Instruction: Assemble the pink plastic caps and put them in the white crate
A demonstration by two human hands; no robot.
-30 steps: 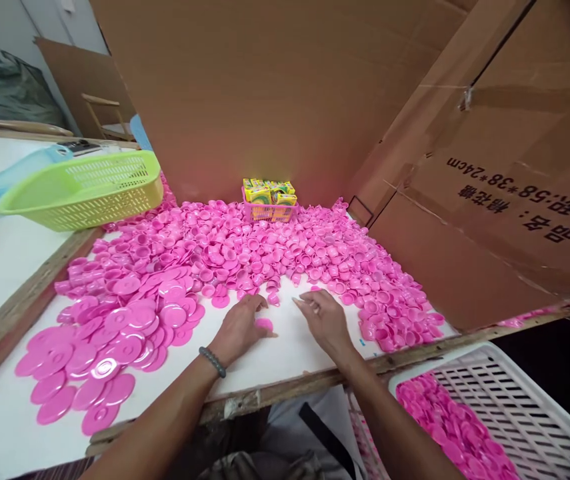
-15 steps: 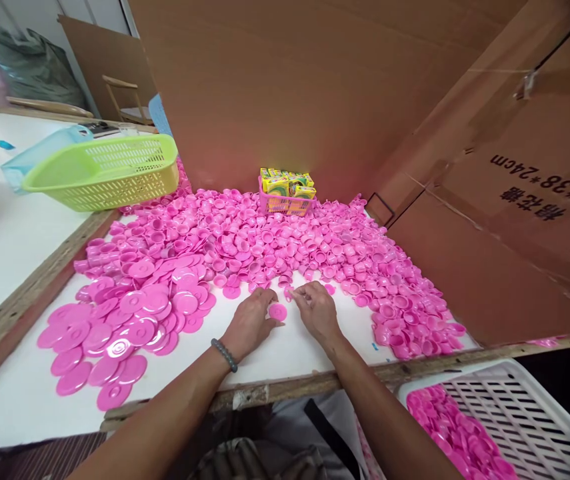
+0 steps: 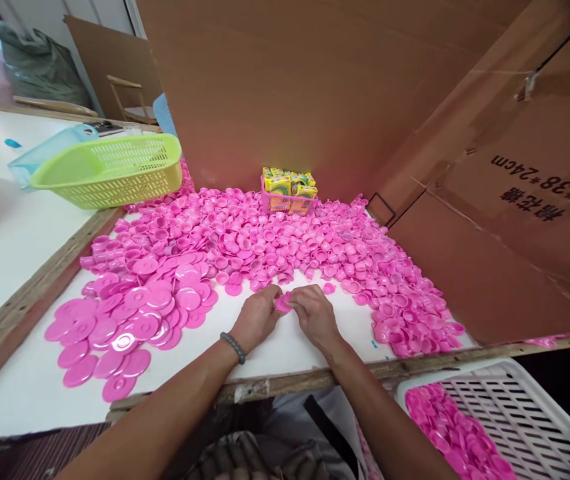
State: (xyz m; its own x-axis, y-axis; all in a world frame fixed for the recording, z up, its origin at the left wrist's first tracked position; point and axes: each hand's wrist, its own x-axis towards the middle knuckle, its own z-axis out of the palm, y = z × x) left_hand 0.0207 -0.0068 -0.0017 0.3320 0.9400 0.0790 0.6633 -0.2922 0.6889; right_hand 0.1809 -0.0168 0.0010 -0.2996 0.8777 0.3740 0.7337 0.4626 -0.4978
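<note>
My left hand (image 3: 257, 318) is closed, its fingertips pinching a small pink plastic disc (image 3: 281, 304). My right hand (image 3: 316, 319) meets it from the other side, thumb and fingers pressed together on a small pink piece at the disc's edge; its shape is mostly hidden by the fingers. Both hands hover low over the white tabletop (image 3: 285, 350). Just beyond them spreads a heap of small pink toy cups (image 3: 305, 240). Flat pink saucers (image 3: 125, 323) lie overlapping to the left. One loose pink disc (image 3: 329, 288) rests beside my right hand.
A pink basket (image 3: 287, 204) with yellow boxes (image 3: 279, 185) stands in the heap. At the left is a green basket (image 3: 115, 183). Tall cardboard (image 3: 315, 87) walls the back and right. A white crate (image 3: 539, 413) of pink pieces sits below the wooden table edge (image 3: 305, 385).
My hands have come together, bringing the left hand's pink disc against the small piece in my right. The disc has turned from facing me to a tilt. The view has shifted slightly.
</note>
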